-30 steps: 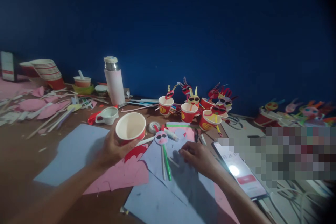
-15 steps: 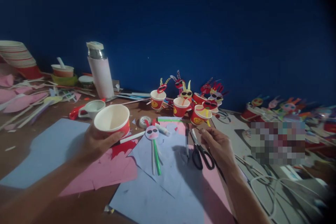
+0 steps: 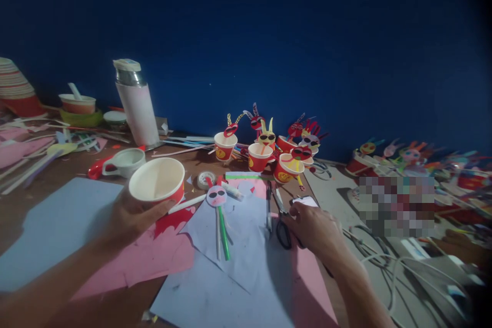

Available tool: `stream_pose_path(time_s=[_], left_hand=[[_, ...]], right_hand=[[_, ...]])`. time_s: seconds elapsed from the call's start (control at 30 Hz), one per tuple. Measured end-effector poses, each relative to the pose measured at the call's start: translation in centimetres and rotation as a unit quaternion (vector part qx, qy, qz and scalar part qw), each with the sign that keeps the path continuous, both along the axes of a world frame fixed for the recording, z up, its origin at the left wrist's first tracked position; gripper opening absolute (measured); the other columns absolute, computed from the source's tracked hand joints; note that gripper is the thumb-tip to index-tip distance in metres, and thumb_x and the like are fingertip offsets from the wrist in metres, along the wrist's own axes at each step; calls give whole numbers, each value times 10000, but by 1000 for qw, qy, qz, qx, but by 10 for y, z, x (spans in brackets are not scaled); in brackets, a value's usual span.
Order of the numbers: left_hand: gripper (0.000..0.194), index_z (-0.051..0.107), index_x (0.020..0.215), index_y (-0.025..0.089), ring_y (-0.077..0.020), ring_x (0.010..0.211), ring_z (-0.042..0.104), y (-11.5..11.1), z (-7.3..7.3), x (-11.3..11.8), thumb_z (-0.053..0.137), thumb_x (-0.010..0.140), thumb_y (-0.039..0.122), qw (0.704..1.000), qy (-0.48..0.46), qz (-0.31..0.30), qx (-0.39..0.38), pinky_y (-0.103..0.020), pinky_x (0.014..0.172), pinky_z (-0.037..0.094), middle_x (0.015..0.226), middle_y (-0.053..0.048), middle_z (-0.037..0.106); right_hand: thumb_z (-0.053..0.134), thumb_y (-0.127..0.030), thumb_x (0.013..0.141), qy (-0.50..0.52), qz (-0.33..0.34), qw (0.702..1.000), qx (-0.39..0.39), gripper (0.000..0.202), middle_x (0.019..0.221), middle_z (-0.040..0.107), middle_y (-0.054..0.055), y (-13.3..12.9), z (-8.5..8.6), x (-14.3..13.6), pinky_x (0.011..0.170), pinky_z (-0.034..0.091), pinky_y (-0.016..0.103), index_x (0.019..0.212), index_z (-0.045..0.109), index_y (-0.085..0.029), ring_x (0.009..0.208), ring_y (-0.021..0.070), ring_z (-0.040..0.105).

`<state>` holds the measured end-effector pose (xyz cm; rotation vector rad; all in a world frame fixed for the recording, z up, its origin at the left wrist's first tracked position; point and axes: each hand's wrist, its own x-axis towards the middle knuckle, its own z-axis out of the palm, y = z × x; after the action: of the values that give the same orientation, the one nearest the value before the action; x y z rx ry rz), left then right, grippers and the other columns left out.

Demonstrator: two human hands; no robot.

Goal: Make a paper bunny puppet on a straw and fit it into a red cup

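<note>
My left hand (image 3: 134,215) is closed around a red and white paper cup (image 3: 157,182), held tilted with its mouth up. My right hand (image 3: 317,228) has its fingers curled over the black handles of the scissors (image 3: 283,223), which lie on the paper. A dark slim tool (image 3: 269,207) is just left of them. Between my hands lies a paper-straw figure (image 3: 217,196) with a round pale face, dark glasses, and green and white straw legs. Blue-grey paper sheets (image 3: 230,289) are under it.
Decorated cups (image 3: 259,156) stand along the blue wall, with more at right. A flask (image 3: 136,107), a pale mug (image 3: 128,162) and stacked cups (image 3: 19,92) are at left. A tape roll (image 3: 206,179) lies centrally. Cables (image 3: 384,259) and a phone-like object (image 3: 306,201) are at right.
My right hand has moved down onto the scissors' handles, uncovering the phone-like object behind it. My left hand still holds the cup. The view has shifted slightly right.
</note>
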<state>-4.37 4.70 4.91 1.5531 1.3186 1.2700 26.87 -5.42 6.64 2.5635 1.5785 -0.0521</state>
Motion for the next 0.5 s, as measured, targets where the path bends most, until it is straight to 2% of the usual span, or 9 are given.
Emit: stream_pose_path(time_s=[0.1, 0.17, 0.37, 0.5], left_hand=[[692, 559, 1153, 190, -313, 958, 643, -1, -1, 0, 767, 544, 446, 999, -6, -6, -39, -477, 830, 544, 1010, -86, 697], [678, 560, 1149, 186, -309, 992, 630, -1, 0, 0, 769, 550, 426, 999, -11, -9, -36, -478, 872, 523, 1034, -88, 691], [646, 585, 1113, 172, -303, 935, 655, -4, 5, 1, 775, 542, 406, 998, -41, -18, -39, -437, 802, 567, 965, -85, 712], [671, 569, 1140, 180, -311, 960, 646, -4, 4, 1, 770, 544, 416, 999, -38, -22, -28, -468, 849, 540, 974, -88, 712]], right_hand=[[482, -529, 820, -21, 12, 1000, -16, 350, 798, 718, 120, 0, -4, 1, 594, 381, 331, 825, 652, -223, 762, 312, 670], [456, -526, 834, -29, 23, 999, -19, 373, 796, 716, 136, 0, -8, 1, 598, 394, 340, 830, 656, -211, 765, 322, 674], [508, -364, 794, -41, 22, 998, -38, 283, 826, 712, 161, -1, -13, 1, 625, 424, 349, 946, 655, -177, 798, 329, 677], [488, -344, 788, -36, 12, 998, -47, 276, 815, 713, 163, -3, -17, 0, 626, 436, 353, 895, 671, -166, 791, 328, 678]])
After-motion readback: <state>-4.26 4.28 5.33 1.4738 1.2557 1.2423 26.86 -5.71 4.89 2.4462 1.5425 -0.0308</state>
